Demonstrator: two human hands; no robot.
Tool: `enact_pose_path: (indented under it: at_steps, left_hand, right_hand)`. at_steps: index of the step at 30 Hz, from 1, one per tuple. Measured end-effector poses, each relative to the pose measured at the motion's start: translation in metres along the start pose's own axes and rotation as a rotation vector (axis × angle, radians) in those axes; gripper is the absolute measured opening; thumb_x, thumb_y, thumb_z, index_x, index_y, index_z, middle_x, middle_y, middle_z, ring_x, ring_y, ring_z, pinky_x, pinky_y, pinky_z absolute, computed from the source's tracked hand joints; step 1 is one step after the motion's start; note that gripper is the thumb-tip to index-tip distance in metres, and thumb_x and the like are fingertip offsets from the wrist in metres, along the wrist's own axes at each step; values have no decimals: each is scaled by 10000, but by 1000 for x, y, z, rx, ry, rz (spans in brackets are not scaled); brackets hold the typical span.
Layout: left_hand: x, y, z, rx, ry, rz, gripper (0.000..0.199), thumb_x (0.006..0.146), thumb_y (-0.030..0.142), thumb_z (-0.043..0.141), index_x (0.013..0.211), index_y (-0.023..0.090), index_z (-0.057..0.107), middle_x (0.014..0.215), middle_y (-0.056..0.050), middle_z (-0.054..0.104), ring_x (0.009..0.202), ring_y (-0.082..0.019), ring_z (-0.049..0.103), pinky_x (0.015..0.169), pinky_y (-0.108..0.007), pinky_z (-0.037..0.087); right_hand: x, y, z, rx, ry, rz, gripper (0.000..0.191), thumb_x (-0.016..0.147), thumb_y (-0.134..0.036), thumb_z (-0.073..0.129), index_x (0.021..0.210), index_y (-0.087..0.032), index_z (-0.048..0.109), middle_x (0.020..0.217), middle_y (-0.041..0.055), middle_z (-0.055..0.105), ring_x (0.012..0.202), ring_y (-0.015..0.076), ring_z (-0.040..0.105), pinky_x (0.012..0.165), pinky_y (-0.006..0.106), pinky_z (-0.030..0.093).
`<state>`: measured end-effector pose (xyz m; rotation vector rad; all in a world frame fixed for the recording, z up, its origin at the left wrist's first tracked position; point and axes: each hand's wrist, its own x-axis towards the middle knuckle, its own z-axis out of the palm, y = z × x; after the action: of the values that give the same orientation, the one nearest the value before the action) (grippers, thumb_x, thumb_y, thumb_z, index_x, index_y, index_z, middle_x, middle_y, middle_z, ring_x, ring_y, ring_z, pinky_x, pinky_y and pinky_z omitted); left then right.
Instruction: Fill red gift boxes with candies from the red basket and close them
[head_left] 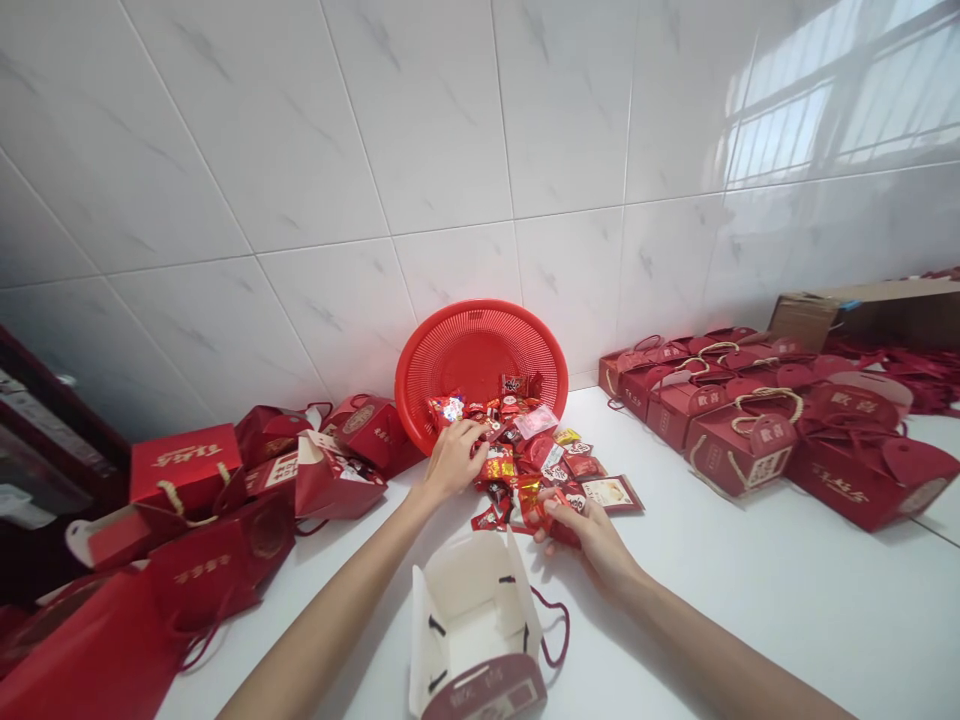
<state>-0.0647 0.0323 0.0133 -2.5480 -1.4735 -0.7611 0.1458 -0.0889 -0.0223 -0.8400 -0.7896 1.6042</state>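
Head view showed the red basket (557,350) tipped against the tiled wall (450,130), its mouth facing near, presumably so that the wrapped sweets (555,455) lay within reach on the worktop (750,570). Left hand (454,462) reached over the pile, fingers curled; whether they gripped anything could not be told. Right hand (600,545) had its fingers closed on a red packet (564,522) at the pile's near edge. The open box (476,615) stood nearest, between the forearms, apparently for easy access. Closed boxes (742,445) stood far right; others lay left.
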Motion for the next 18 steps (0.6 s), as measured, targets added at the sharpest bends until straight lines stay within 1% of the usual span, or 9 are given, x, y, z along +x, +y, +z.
enact_pose_path:
  at_steps: [2, 4, 6, 8, 10, 12, 14, 16, 18]
  left_hand:
    - [10, 3, 2, 39, -43, -17, 338, 888, 261, 580, 1211, 208, 663, 1220, -107, 674, 1148, -276, 604, 1027, -420, 447]
    - [19, 6, 4, 69, -83, -57, 459, 834, 283, 649, 1283, 190, 622, 1271, -139, 644, 1186, -314, 588, 1041, -445, 436]
    - [29, 8, 7, 91, -117, -107, 558, 799, 299, 680, 1332, 162, 585, 1310, -177, 619, 1208, -350, 580, 1038, -463, 433]
    - [37, 8, 9, 105, -146, -164, 605, 788, 319, 686, 1357, 154, 561, 1325, -193, 613, 1221, -362, 579, 1030, -458, 434]
    - [45, 8, 10, 110, -169, -219, 617, 770, 321, 700, 1350, 164, 563, 1306, -185, 636, 1211, -358, 595, 1008, -435, 447]
    - [51, 7, 9, 104, -184, -261, 584, 749, 286, 712, 1309, 166, 593, 1251, -174, 678, 1173, -353, 624, 965, -411, 471]
    - [56, 6, 6, 89, -187, -288, 493, 760, 244, 689, 1244, 163, 635, 1176, -163, 721, 1114, -343, 660, 914, -393, 493]
    - [59, 4, 1, 67, -166, -305, 373, 816, 218, 623, 1183, 174, 668, 1112, -141, 751, 1063, -320, 686, 884, -375, 504]
    - [61, 0, -6, 44, -123, -317, 313, 874, 188, 539, 1152, 184, 684, 1114, -122, 759, 1066, -292, 691, 894, -358, 506]
  right_hand:
    - [0, 0, 0, -5, -3, -8, 450, 601, -471, 880, 844, -154, 671, 743, 54, 705, 607, 168, 633, 520, 260, 484]
    - [1, 1, 0, -9, -7, -15, 445, 601, -466, 877, 839, -153, 669, 739, 54, 703, 599, 163, 628, 513, 257, 478]
    - [1, 1, 0, -14, -4, -21, 455, 595, -469, 878, 843, -153, 665, 742, 59, 708, 594, 163, 628, 509, 258, 478]
    - [1, 1, 0, -22, 0, -22, 476, 584, -477, 881, 852, -153, 657, 749, 65, 715, 595, 167, 635, 510, 261, 482]
    - [2, 0, 0, -27, 4, -18, 497, 578, -484, 883, 864, -154, 646, 760, 70, 723, 599, 166, 639, 516, 259, 485]
    - [3, 0, -1, -28, 5, -11, 514, 572, -486, 886, 876, -155, 636, 768, 75, 730, 601, 162, 639, 520, 255, 484]
    - [3, -1, -2, -20, 10, -7, 528, 566, -482, 888, 889, -156, 628, 757, 71, 729, 596, 157, 637, 521, 250, 481]
    - [3, -3, -2, -11, 19, -3, 532, 562, -477, 888, 894, -158, 621, 739, 59, 722, 591, 152, 637, 519, 243, 477]
    - [2, -6, -1, -5, 28, 4, 524, 563, -464, 884, 897, -161, 617, 731, 46, 717, 594, 149, 638, 520, 236, 474]
